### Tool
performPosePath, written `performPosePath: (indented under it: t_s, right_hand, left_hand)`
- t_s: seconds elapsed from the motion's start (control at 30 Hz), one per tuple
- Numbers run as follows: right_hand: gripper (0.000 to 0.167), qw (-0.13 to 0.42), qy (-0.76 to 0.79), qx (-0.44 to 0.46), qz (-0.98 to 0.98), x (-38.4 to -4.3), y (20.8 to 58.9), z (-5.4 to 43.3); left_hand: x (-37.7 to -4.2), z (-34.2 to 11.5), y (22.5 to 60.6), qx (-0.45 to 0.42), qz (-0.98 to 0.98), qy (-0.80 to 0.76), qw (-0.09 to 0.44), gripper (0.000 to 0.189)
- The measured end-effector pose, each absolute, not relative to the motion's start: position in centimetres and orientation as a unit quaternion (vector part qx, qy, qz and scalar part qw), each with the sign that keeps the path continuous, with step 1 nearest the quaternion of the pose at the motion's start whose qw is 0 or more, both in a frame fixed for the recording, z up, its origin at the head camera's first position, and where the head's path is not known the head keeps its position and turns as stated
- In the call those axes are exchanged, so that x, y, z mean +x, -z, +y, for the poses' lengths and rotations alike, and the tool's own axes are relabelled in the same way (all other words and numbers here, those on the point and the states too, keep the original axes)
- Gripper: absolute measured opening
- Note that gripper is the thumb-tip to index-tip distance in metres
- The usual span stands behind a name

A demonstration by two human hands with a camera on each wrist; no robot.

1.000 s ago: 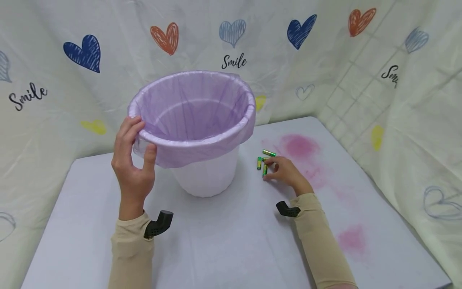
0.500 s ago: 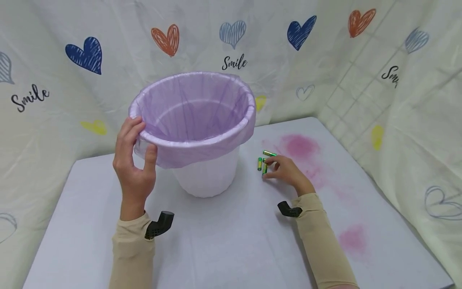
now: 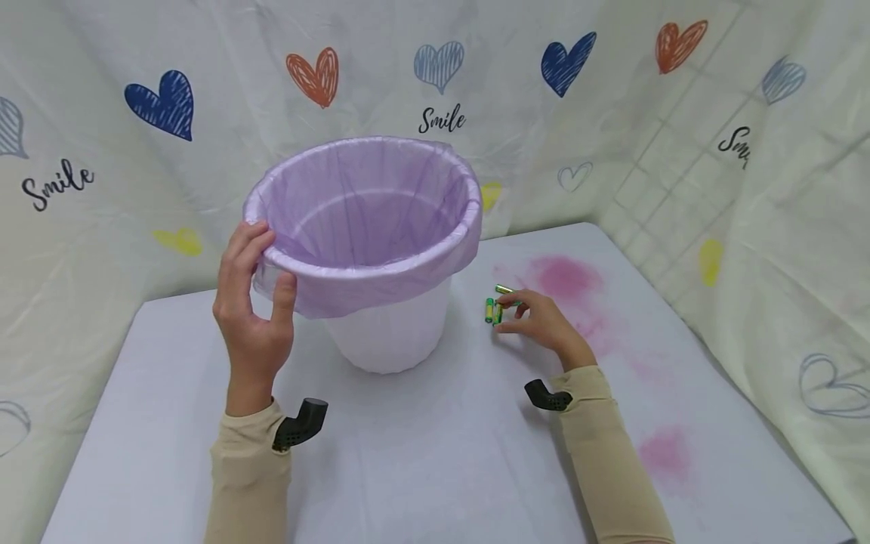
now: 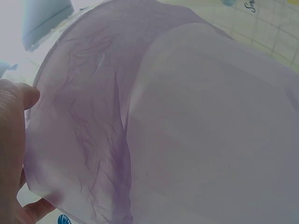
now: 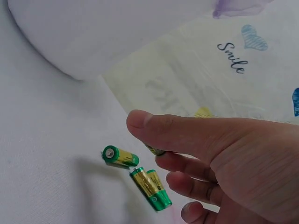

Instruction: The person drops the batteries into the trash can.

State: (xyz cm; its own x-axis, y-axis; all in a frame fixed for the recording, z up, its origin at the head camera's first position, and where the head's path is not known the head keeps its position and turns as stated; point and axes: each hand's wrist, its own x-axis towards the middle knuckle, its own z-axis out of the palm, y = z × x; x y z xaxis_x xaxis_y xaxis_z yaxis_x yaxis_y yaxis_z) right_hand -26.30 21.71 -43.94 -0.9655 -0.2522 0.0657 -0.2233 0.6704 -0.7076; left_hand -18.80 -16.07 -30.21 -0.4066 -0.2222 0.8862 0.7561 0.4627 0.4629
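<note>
A white trash can stands on the table, with a purple bag lining it and folded over the rim. My left hand holds the can's left side at the rim, fingertips on the top edge and thumb on the bag's outer fold. In the left wrist view, the thumb lies against the bag. To the can's right, my right hand pinches a green and gold battery, mostly hidden behind the thumb. Below it lie a single battery and two batteries side by side.
The white table has pink stains on its right side. A curtain printed with hearts and "Smile" hangs behind and along the sides. A black wrist camera sits on each beige sleeve.
My right fingers have drawn closer together, with the thumb moving slightly up, and now pinch one battery. My left hand and the can have hardly moved.
</note>
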Motion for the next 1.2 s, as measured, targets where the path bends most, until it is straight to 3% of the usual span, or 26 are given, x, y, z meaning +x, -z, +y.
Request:
performPosePath:
  t_s: [1.2]
  right_hand:
    - [0.049, -0.029, 0.415, -0.127, 0.900, -25.4, 40.2, 20.5]
  left_hand:
    - [-18.6, -15.9, 30.1, -0.183, -0.689, 0.485, 0.506, 0.046]
